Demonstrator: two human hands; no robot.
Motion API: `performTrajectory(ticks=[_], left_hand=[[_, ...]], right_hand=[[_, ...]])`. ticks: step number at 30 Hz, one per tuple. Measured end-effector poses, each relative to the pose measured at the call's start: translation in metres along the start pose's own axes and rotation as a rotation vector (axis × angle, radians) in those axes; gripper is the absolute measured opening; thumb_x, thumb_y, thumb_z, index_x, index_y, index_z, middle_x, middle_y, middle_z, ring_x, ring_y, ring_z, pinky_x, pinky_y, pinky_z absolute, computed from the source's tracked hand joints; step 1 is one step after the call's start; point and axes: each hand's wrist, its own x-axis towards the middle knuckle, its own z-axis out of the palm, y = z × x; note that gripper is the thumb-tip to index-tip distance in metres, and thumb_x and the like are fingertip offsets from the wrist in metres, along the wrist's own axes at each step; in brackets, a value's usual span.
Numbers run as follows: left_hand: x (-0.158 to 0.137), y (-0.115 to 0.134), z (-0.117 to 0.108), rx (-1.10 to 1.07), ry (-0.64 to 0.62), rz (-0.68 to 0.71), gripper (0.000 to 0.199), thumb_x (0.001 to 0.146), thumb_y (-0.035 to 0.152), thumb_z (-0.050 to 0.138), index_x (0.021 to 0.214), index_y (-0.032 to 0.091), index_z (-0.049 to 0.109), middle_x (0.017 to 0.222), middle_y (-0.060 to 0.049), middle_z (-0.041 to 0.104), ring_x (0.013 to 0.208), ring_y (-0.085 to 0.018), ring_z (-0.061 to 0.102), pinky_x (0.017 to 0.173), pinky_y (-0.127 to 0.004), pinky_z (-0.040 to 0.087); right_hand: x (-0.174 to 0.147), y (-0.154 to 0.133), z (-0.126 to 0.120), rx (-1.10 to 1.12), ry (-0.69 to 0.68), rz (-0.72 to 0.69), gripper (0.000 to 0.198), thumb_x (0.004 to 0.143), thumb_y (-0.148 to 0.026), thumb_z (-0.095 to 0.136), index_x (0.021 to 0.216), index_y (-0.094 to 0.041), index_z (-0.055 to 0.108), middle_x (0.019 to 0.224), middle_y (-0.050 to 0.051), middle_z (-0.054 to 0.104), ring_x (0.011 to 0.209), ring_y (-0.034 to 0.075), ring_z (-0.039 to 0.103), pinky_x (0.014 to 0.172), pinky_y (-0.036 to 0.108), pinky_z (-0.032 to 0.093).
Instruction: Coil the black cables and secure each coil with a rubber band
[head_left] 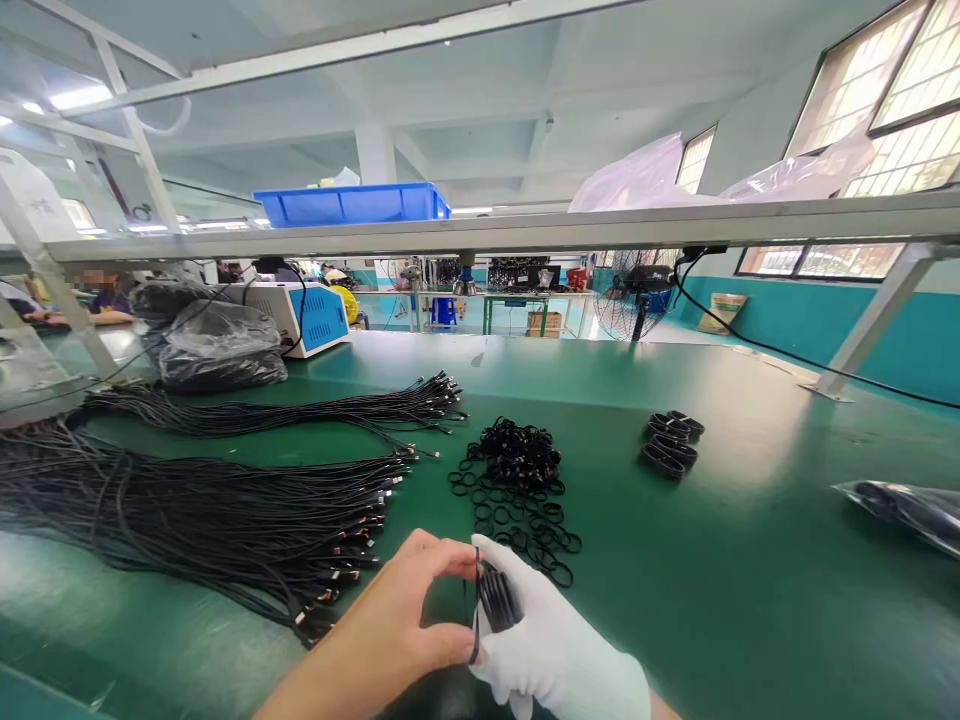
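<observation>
Near the table's front edge, my bare left hand point(409, 625) stretches a thin black rubber band point(476, 610) between thumb and fingers. My right hand point(547, 640), in a white glove, grips a coiled black cable point(499, 600) right beside the band; the gloved fingertips meet the band's top. Just beyond my hands lies a pile of black rubber bands point(517, 455), with loose ones spread toward me. Left of my left hand, a thick bundle of black cables point(225, 510) lies with its plugs pointing right.
A second cable bundle point(300, 412) lies farther back. Several coiled cables point(670, 443) sit to the right, and a plastic bag with dark contents point(907, 508) lies at the right edge. A blue-and-white machine point(300, 315) stands back left. Overhead, a shelf point(510, 232) carries a blue bin point(356, 204).
</observation>
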Motion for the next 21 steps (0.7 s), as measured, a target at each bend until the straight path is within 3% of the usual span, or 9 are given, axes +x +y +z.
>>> performTrajectory(ticks=[2, 4, 7, 9, 11, 13, 15, 18, 21], left_hand=[[0.000, -0.003, 0.005, -0.041, -0.029, 0.009, 0.056, 0.063, 0.010, 0.056, 0.115, 0.029, 0.054, 0.114, 0.000, 0.052, 0.111, -0.017, 0.046, 0.097, -0.027, 0.031], [-0.001, -0.002, 0.009, -0.018, -0.036, 0.010, 0.052, 0.064, 0.012, 0.059, 0.112, 0.031, 0.055, 0.111, 0.001, 0.052, 0.106, -0.018, 0.048, 0.096, -0.028, 0.033], [0.002, 0.004, 0.014, 0.065, -0.038, -0.012, 0.041, 0.064, 0.018, 0.063, 0.103, 0.031, 0.058, 0.102, 0.001, 0.052, 0.096, -0.019, 0.051, 0.086, -0.030, 0.039], [0.008, 0.005, 0.012, 0.139, -0.058, -0.025, 0.038, 0.062, 0.024, 0.067, 0.099, 0.030, 0.060, 0.097, 0.000, 0.052, 0.090, -0.021, 0.052, 0.078, -0.030, 0.041], [0.017, 0.002, 0.005, 0.185, -0.142, -0.036, 0.033, 0.060, 0.027, 0.068, 0.093, 0.025, 0.064, 0.090, -0.001, 0.056, 0.083, -0.022, 0.054, 0.070, -0.029, 0.041], [0.025, -0.003, -0.005, 0.166, -0.290, -0.045, 0.024, 0.062, 0.026, 0.065, 0.085, 0.021, 0.067, 0.083, -0.001, 0.062, 0.077, -0.021, 0.056, 0.065, -0.027, 0.041], [0.029, -0.009, -0.014, 0.067, -0.348, -0.053, 0.017, 0.070, 0.026, 0.057, 0.081, 0.019, 0.068, 0.080, 0.000, 0.068, 0.078, -0.020, 0.059, 0.067, -0.026, 0.041], [0.028, -0.012, -0.019, -0.087, -0.184, -0.042, 0.023, 0.081, 0.029, 0.047, 0.082, 0.018, 0.067, 0.086, 0.000, 0.070, 0.087, -0.019, 0.059, 0.078, -0.026, 0.040], [0.021, -0.009, -0.012, -0.129, -0.067, -0.040, 0.024, 0.085, 0.031, 0.045, 0.077, 0.018, 0.063, 0.081, 0.000, 0.067, 0.085, -0.019, 0.059, 0.078, -0.028, 0.040]], right_hand=[[0.003, 0.008, -0.001, -0.072, 0.046, -0.041, 0.110, 0.053, -0.020, 0.064, 0.143, -0.007, 0.002, 0.064, -0.002, 0.058, 0.044, 0.013, 0.049, 0.039, 0.023, 0.039], [0.005, 0.014, -0.003, -0.184, 0.125, -0.160, 0.110, 0.051, -0.018, 0.068, 0.143, -0.006, 0.009, 0.087, 0.008, 0.062, 0.067, 0.019, 0.058, 0.058, 0.029, 0.047], [0.003, 0.020, -0.006, -0.328, 0.176, -0.309, 0.110, 0.054, -0.018, 0.068, 0.144, -0.006, 0.006, 0.101, 0.011, 0.060, 0.089, 0.024, 0.057, 0.076, 0.033, 0.045], [0.002, 0.019, -0.005, -0.376, 0.161, -0.340, 0.108, 0.059, -0.018, 0.063, 0.145, -0.008, -0.003, 0.089, 0.006, 0.062, 0.081, 0.023, 0.058, 0.071, 0.033, 0.045], [0.000, 0.016, -0.002, -0.375, 0.168, -0.348, 0.104, 0.059, -0.015, 0.060, 0.145, -0.011, 0.001, 0.078, 0.001, 0.061, 0.072, 0.020, 0.057, 0.064, 0.030, 0.044], [0.000, 0.010, 0.000, -0.318, 0.214, -0.319, 0.089, 0.056, -0.011, 0.058, 0.139, -0.017, 0.028, 0.074, -0.002, 0.060, 0.066, 0.016, 0.055, 0.060, 0.026, 0.043], [-0.001, 0.002, 0.001, -0.210, 0.234, -0.219, 0.059, 0.055, -0.010, 0.053, 0.113, -0.020, 0.051, 0.064, -0.005, 0.055, 0.053, 0.011, 0.050, 0.048, 0.021, 0.040], [-0.001, -0.007, -0.003, -0.042, 0.081, -0.068, 0.035, 0.054, -0.012, 0.050, 0.088, -0.021, 0.048, 0.047, -0.011, 0.045, 0.033, 0.006, 0.034, 0.032, 0.016, 0.025], [-0.001, -0.009, -0.006, 0.109, -0.135, -0.056, 0.036, 0.051, -0.011, 0.055, 0.084, -0.020, 0.044, 0.049, -0.010, 0.047, 0.034, 0.006, 0.035, 0.032, 0.016, 0.029]])
